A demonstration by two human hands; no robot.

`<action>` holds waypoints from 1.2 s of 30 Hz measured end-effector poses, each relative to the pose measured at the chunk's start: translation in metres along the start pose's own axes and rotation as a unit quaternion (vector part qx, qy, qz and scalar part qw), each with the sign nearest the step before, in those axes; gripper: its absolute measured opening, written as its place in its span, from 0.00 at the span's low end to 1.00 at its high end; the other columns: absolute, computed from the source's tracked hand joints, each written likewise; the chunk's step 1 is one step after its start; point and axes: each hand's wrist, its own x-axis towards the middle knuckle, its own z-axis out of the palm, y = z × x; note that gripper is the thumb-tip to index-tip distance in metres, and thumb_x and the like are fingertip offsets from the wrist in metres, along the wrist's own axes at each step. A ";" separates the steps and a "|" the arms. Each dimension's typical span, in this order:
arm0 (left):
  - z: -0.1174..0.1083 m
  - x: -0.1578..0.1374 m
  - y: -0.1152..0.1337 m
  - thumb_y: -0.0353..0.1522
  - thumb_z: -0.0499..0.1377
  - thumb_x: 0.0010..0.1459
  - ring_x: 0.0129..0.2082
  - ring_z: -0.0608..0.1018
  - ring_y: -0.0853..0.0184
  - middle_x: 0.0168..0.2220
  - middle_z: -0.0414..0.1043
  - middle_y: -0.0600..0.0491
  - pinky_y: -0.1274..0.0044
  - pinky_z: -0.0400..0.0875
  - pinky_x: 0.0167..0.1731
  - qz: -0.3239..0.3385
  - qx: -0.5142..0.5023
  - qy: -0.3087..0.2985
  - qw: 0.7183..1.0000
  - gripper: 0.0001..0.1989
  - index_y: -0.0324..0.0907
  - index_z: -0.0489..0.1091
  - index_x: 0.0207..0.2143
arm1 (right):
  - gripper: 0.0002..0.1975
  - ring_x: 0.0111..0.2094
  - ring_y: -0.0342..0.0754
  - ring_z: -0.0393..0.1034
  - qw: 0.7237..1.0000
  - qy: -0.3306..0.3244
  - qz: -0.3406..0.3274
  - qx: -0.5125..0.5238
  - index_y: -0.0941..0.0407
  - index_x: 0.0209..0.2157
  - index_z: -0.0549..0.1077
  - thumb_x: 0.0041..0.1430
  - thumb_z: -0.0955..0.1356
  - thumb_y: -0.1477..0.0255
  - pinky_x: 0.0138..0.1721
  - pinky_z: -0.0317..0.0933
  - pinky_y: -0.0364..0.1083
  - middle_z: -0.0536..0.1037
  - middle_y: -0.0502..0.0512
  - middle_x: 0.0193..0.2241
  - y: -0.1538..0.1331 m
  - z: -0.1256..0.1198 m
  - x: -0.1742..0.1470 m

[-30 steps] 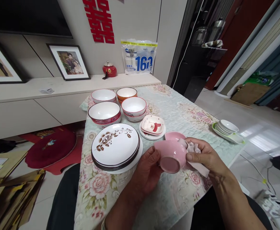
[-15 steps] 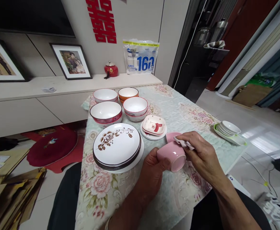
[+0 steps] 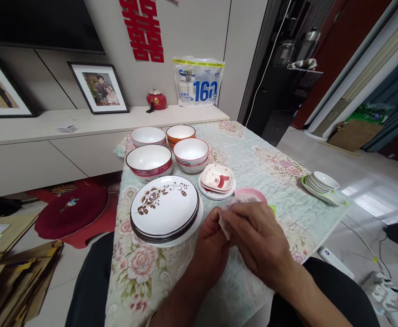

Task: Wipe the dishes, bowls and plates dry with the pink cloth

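Note:
My left hand [image 3: 211,243] is closed around a small pink bowl, which the hands and cloth now hide almost wholly. Over it lies my right hand [image 3: 262,240], pressing a crumpled white-pink cloth [image 3: 225,225] against the bowl. Just behind the hands, another pink bowl [image 3: 255,194] rests on the table, with a bit of bright green [image 3: 272,209] beside it. To their left stand small cartoon-printed dishes [image 3: 217,177] on white saucers, and a stack of white, brown-rimmed plates [image 3: 165,206] with a flower print.
Stacked bowls [image 3: 149,159] stand at the back left of the flowered tablecloth [image 3: 141,263]. Small white bowls [image 3: 325,180] sit on a green-edged dish [image 3: 331,198] near the right edge. A cabinet ledge [image 3: 110,119] behind holds photo frames, a red jar [image 3: 156,101] and a plastic bag [image 3: 199,84].
My right hand, with the cloth, has moved left and down over the held bowl, covering it. More of the other pink bowl shows behind. The view has shifted slightly.

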 end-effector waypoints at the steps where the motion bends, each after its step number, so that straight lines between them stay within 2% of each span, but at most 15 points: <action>1: 0.001 0.000 -0.001 0.35 0.73 0.49 0.24 0.65 0.74 0.25 0.66 0.59 0.79 0.62 0.29 0.009 0.002 -0.008 1.000 0.13 0.42 0.71 0.29 | 0.14 0.47 0.56 0.69 1.000 0.023 0.015 -0.008 0.58 0.51 0.74 0.66 0.65 0.79 0.48 0.64 0.58 0.77 0.63 0.45 0.004 0.002 0.001; 4: 0.002 0.002 -0.002 0.35 0.71 0.52 0.30 0.68 0.71 0.30 0.70 0.57 0.77 0.65 0.35 0.040 0.015 -0.022 0.999 0.11 0.41 0.72 0.31 | 0.12 0.52 0.58 0.70 0.995 0.044 0.082 0.018 0.55 0.48 0.76 0.66 0.66 0.76 0.51 0.65 0.60 0.77 0.64 0.49 0.019 0.000 0.003; 7: 0.002 0.003 -0.004 0.35 0.70 0.53 0.32 0.68 0.70 0.31 0.71 0.56 0.76 0.64 0.38 0.066 0.022 -0.037 0.997 0.11 0.41 0.72 0.32 | 0.12 0.50 0.55 0.73 0.985 0.039 0.151 0.069 0.53 0.48 0.77 0.67 0.65 0.75 0.47 0.69 0.56 0.78 0.60 0.46 0.029 -0.005 0.003; 9: 0.001 0.003 -0.005 0.35 0.70 0.54 0.31 0.67 0.71 0.30 0.69 0.57 0.76 0.63 0.36 0.078 0.031 -0.041 0.996 0.11 0.41 0.72 0.32 | 0.12 0.48 0.54 0.74 0.982 0.049 0.166 0.069 0.52 0.47 0.77 0.68 0.65 0.76 0.46 0.69 0.55 0.79 0.59 0.45 0.027 -0.008 0.003; 11: -0.001 0.001 -0.005 0.35 0.69 0.55 0.29 0.65 0.72 0.27 0.67 0.58 0.77 0.61 0.33 0.081 0.043 -0.043 0.995 0.11 0.41 0.70 0.31 | 0.11 0.48 0.55 0.73 0.988 0.057 0.140 0.043 0.53 0.47 0.77 0.66 0.66 0.77 0.47 0.68 0.56 0.78 0.60 0.45 0.018 -0.007 0.004; 13: -0.002 0.000 -0.003 0.36 0.68 0.56 0.26 0.63 0.73 0.25 0.65 0.59 0.78 0.60 0.30 0.075 0.058 -0.040 0.995 0.11 0.42 0.69 0.29 | 0.12 0.50 0.56 0.71 0.995 0.055 0.085 0.019 0.54 0.47 0.76 0.64 0.67 0.79 0.51 0.66 0.58 0.78 0.62 0.45 0.004 -0.003 0.004; 16: -0.006 -0.002 -0.001 0.36 0.67 0.58 0.28 0.65 0.72 0.27 0.66 0.59 0.77 0.62 0.33 0.082 0.096 -0.032 0.991 0.09 0.43 0.71 0.32 | 0.16 0.51 0.56 0.69 0.999 0.040 0.012 0.025 0.55 0.49 0.75 0.61 0.67 0.83 0.52 0.65 0.57 0.78 0.61 0.46 -0.009 0.002 0.005; 18: -0.009 -0.002 -0.001 0.37 0.66 0.60 0.31 0.67 0.70 0.30 0.69 0.57 0.76 0.63 0.36 0.091 0.124 -0.037 0.987 0.08 0.43 0.72 0.34 | 0.15 0.51 0.55 0.69 0.998 0.039 0.001 0.039 0.54 0.48 0.75 0.62 0.67 0.82 0.52 0.65 0.57 0.78 0.59 0.45 -0.007 0.003 0.006; 20: -0.012 -0.002 -0.002 0.38 0.65 0.59 0.30 0.66 0.69 0.29 0.68 0.57 0.75 0.63 0.35 0.089 0.153 -0.046 0.983 0.09 0.43 0.72 0.33 | 0.12 0.50 0.55 0.70 0.997 0.050 0.034 0.051 0.53 0.46 0.76 0.64 0.66 0.80 0.51 0.65 0.57 0.77 0.59 0.44 0.005 0.000 0.006; 24: -0.016 -0.002 -0.004 0.42 0.67 0.56 0.31 0.65 0.67 0.28 0.67 0.55 0.73 0.62 0.34 0.106 0.210 -0.031 0.972 0.14 0.42 0.72 0.31 | 0.09 0.45 0.52 0.73 0.972 0.086 0.188 0.114 0.52 0.43 0.77 0.68 0.65 0.75 0.45 0.68 0.52 0.78 0.57 0.41 0.030 -0.005 0.003; 26: -0.015 -0.002 -0.003 0.43 0.68 0.56 0.31 0.65 0.66 0.29 0.67 0.54 0.73 0.62 0.34 0.113 0.221 -0.024 0.968 0.14 0.41 0.72 0.31 | 0.09 0.44 0.52 0.74 0.963 0.107 0.218 0.119 0.52 0.43 0.78 0.68 0.65 0.74 0.44 0.70 0.52 0.78 0.57 0.41 0.031 -0.003 0.002; 29: -0.011 0.000 0.000 0.40 0.66 0.58 0.28 0.63 0.69 0.26 0.65 0.57 0.75 0.60 0.30 0.117 0.229 -0.036 0.966 0.11 0.42 0.72 0.31 | 0.11 0.48 0.55 0.74 0.981 0.123 0.133 0.066 0.51 0.44 0.78 0.65 0.67 0.77 0.49 0.69 0.57 0.79 0.58 0.43 0.013 0.006 0.001; 32: -0.007 -0.001 0.005 0.37 0.64 0.60 0.28 0.64 0.68 0.27 0.67 0.56 0.75 0.62 0.32 0.161 0.259 -0.025 0.952 0.08 0.43 0.74 0.31 | 0.17 0.49 0.56 0.73 0.993 0.105 0.031 0.049 0.52 0.49 0.77 0.63 0.66 0.82 0.52 0.68 0.59 0.81 0.58 0.43 -0.008 0.014 0.002; 34: -0.006 -0.005 0.007 0.36 0.64 0.60 0.31 0.66 0.67 0.29 0.69 0.55 0.74 0.63 0.36 0.183 0.278 -0.011 0.943 0.08 0.43 0.73 0.29 | 0.18 0.49 0.55 0.73 0.994 0.099 0.004 0.054 0.53 0.50 0.76 0.62 0.66 0.83 0.51 0.69 0.57 0.81 0.58 0.43 -0.014 0.015 0.001; 36: -0.010 -0.012 0.006 0.37 0.64 0.60 0.29 0.65 0.68 0.27 0.67 0.56 0.74 0.63 0.35 0.156 0.273 -0.023 0.949 0.08 0.43 0.73 0.30 | 0.16 0.48 0.55 0.73 0.992 0.108 0.018 0.065 0.54 0.48 0.77 0.63 0.66 0.82 0.51 0.69 0.57 0.81 0.59 0.43 -0.010 0.012 -0.001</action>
